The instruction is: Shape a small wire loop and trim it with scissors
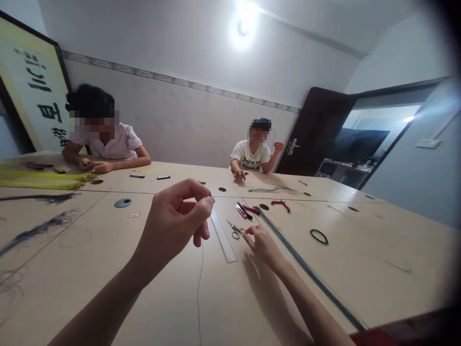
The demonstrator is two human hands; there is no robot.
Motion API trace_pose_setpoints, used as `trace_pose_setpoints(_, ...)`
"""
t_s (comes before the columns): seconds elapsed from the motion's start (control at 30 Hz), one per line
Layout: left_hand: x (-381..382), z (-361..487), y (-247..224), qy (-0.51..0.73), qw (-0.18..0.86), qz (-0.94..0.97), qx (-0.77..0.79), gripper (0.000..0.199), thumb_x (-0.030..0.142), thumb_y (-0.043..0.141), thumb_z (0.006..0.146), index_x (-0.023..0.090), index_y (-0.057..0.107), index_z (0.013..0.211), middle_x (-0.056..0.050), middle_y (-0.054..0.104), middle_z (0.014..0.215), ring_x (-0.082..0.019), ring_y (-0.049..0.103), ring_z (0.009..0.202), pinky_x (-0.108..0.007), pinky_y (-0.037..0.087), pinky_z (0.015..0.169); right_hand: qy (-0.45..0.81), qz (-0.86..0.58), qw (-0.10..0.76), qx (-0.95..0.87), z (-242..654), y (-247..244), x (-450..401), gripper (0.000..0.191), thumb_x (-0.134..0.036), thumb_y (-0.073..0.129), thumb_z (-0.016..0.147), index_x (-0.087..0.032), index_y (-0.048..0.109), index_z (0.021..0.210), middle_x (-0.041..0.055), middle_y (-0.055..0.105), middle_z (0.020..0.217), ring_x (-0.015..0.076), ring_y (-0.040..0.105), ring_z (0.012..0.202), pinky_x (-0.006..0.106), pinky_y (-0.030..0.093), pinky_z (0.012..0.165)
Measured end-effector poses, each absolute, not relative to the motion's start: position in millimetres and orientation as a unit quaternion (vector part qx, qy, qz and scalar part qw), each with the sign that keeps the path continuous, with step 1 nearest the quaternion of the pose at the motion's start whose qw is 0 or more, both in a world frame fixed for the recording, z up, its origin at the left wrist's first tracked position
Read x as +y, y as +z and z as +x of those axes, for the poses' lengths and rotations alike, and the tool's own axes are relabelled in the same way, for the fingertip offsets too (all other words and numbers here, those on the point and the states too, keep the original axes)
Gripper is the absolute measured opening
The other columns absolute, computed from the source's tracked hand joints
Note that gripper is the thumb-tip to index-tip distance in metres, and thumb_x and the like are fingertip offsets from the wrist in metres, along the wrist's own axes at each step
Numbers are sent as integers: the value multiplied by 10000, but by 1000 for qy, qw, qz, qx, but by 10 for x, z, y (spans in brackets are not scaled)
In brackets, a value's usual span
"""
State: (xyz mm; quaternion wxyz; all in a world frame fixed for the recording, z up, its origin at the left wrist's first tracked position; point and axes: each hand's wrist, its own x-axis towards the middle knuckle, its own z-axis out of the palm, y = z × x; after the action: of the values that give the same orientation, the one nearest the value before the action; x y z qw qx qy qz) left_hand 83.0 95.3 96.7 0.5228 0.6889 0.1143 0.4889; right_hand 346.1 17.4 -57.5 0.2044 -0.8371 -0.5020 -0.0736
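Observation:
My left hand [183,211] is raised over the table, thumb and forefinger pinched together on a thin cord [199,293] that hangs down below it toward the near edge. Low over the table, my right hand [261,240] has its fingertips at the handles of small silver scissors [236,229]. A clear ruler [224,238] lies between the two hands. Just beyond the scissors are pink-handled snips [240,211] and red-and-black pliers [251,210].
A bundle of dark cords [309,269] runs diagonally right of my right hand. Farther right lies a black ring [319,236]. Red pliers [281,205] lie beyond. Yellow strands [43,179] and dark strands [39,229] cover the left side. Two people sit across the table.

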Motion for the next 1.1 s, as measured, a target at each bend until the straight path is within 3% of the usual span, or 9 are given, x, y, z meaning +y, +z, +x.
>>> trace_pose_setpoints(0.47, 995, 795, 875, 517, 564, 631, 128, 169, 163, 594, 763, 229, 608, 607, 79, 543, 421, -73, 512, 356, -102, 337, 287, -3, -900, 89, -427, 3345, -608, 544, 261, -323, 593, 936, -158, 599, 1139, 85, 604, 1180, 230, 604, 1041, 445, 508, 882)
trace_pose_setpoints(0.77, 937, 778, 937, 543, 568, 597, 161, 155, 184, 628, 698, 222, 606, 549, 71, 498, 394, -74, 481, 344, -93, 317, 267, 128, -894, 85, -421, 3381, -268, 700, 253, -318, 617, 924, -165, 600, 1124, 62, 625, 1105, 201, 637, 932, 379, 546, 783)
trace_pose_setpoints(0.93, 993, 781, 907, 542, 572, 589, 180, 140, 209, 631, 688, 221, 590, 554, 73, 485, 382, -74, 457, 331, -101, 309, 269, 180, -842, 185, -474, 3145, 182, 767, 241, -320, 615, 923, -154, 608, 1098, 62, 626, 1095, 197, 632, 918, 381, 542, 780)
trace_pose_setpoints(1.1, 986, 812, 874, 546, 554, 595, 203, 164, 227, 610, 739, 216, 576, 579, 70, 484, 399, -69, 445, 344, -100, 315, 292, 262, -678, 394, -564, 2534, 800, 771, 203, -338, 572, 948, -140, 609, 968, 9, 635, 855, 133, 619, 704, 304, 532, 656)
